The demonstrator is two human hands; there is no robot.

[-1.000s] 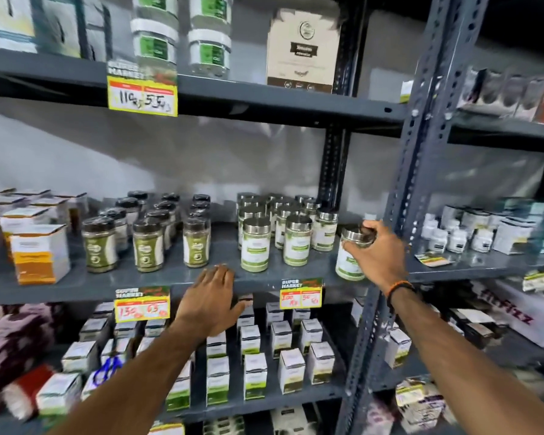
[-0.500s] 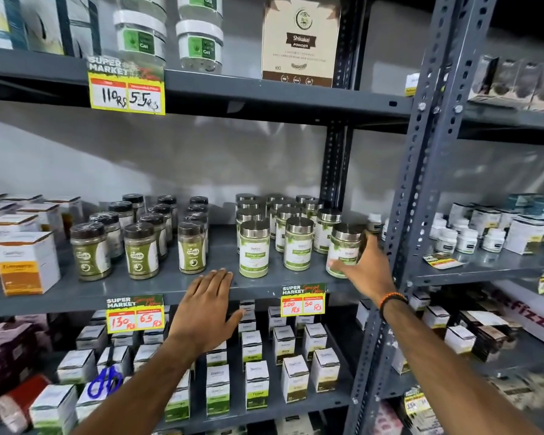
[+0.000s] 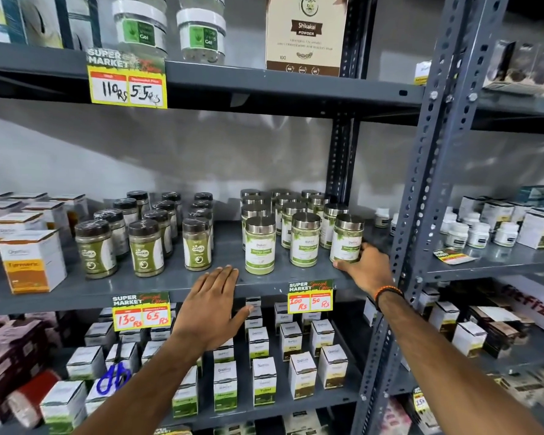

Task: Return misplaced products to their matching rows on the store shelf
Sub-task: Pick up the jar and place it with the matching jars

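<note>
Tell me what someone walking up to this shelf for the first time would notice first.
Probably the right hand at the base of a silver-lidded jar, at the right end of the front row on the middle shelf. The left hand lies flat on that shelf's front edge, empty. The yellow price tags also stand out, one on the upper shelf edge and two on the middle shelf edge.

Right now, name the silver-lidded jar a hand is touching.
The rightmost front-row silver-lidded jar: the right hand wraps its base; the other jars stand untouched.
</note>
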